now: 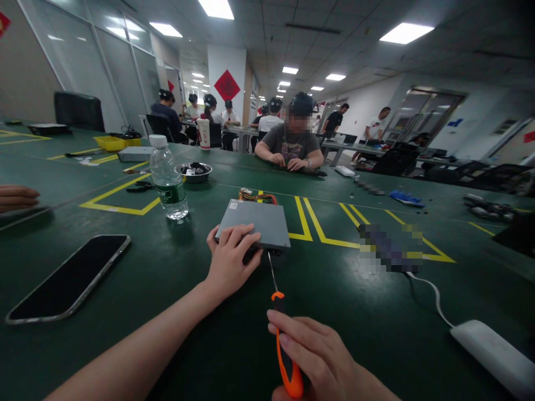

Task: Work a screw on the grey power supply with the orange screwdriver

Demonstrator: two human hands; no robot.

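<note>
A grey computer power supply [267, 223] lies on the green table, with coloured wires [259, 196] bunched behind it. My left hand [232, 259] grips its near left part, fingers across the top and thumb at the front side. In my right hand [315, 351] is an orange and black screwdriver [290, 370], held by the handle. Its thin shaft points away from me, and the tip reaches the front face of the power supply. I cannot make out the exact spot that the tip touches.
A water bottle [167, 181] stands left of the power supply, with a metal bowl [194, 172] behind it. A phone [71, 278] lies at left. On the right are a white power bank [495, 353] with a cable and a blue glove [406, 198]. A co-worker [292, 142] sits opposite.
</note>
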